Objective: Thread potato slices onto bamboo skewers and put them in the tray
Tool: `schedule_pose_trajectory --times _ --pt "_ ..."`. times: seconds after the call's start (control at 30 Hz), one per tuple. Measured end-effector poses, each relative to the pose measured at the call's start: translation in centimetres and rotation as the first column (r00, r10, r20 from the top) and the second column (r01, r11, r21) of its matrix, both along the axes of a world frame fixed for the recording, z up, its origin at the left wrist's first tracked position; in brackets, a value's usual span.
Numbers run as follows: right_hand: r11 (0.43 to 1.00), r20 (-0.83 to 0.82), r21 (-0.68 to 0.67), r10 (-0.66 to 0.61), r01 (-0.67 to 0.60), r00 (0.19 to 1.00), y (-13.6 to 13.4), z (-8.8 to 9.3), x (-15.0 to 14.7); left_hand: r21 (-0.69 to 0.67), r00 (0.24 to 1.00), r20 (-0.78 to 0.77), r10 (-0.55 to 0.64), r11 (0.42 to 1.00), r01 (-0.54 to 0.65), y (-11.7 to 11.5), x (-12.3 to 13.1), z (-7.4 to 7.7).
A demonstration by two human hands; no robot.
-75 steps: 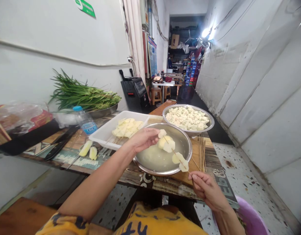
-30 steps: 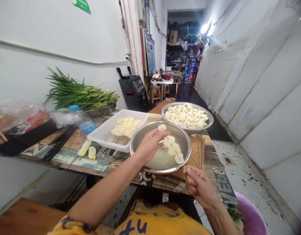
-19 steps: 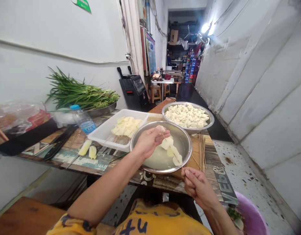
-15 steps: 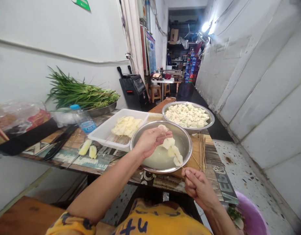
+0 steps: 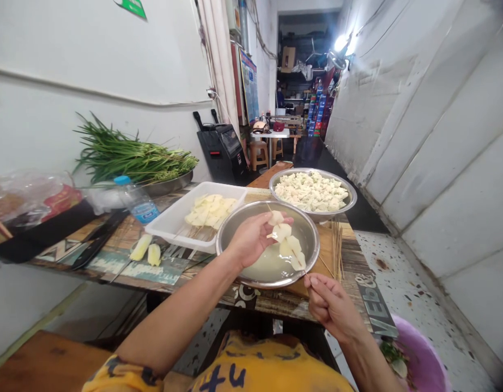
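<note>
A bamboo skewer slants over the steel bowl of cloudy water, threaded with several thin, pale slices that look like potato. My right hand pinches its lower end by the bowl's near right rim. Higher up, my left hand holds the top potato slice between thumb and fingers, the other fingers stretched behind it. The skewer's tip shows just beyond that slice. Left of the bowl, a white plastic tray contains finished-looking skewers of similar slices.
Behind the bowl stands a basin of cauliflower pieces. Loose skewers lie to the right. On the left are a knife, a water bottle, pale vegetable pieces and green chives. A purple tub sits on the floor.
The top slice has slid down onto the skewer, whose tip now sticks out past it. My left fingers have opened out slightly; my right hand keeps its pinch.
</note>
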State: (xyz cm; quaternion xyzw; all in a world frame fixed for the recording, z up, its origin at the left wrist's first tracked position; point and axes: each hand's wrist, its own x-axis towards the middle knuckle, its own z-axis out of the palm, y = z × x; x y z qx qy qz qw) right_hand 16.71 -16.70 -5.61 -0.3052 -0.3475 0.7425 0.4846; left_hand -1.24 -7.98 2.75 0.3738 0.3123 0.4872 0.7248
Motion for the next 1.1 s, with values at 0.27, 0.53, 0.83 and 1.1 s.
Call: schedule_pose_trajectory --times 0.27,0.53,0.83,1.1 --pt "0.981 0.057 0.060 -0.186 0.183 0.981 0.0 0.4 1.6 0.218 0.653 -0.753 -0.083 0.904 0.367 1.9 -1.9 -1.2" --pt "0.984 0.081 0.049 -0.174 0.170 0.981 -0.2 0.0 1.8 0.101 0.164 -0.986 -0.039 0.644 0.758 2.3 -1.3 -4.5" --pt "0.991 0.062 0.021 -0.132 0.131 0.989 0.0 -0.2 1.4 -0.194 -0.128 -0.969 -0.210 0.333 0.923 2.9 -1.4 -3.1" --pt "0.988 0.057 0.022 -0.157 0.156 0.986 0.0 -0.1 2.0 -0.080 0.147 -0.877 -0.458 0.440 0.894 2.8 -2.4 -3.3"
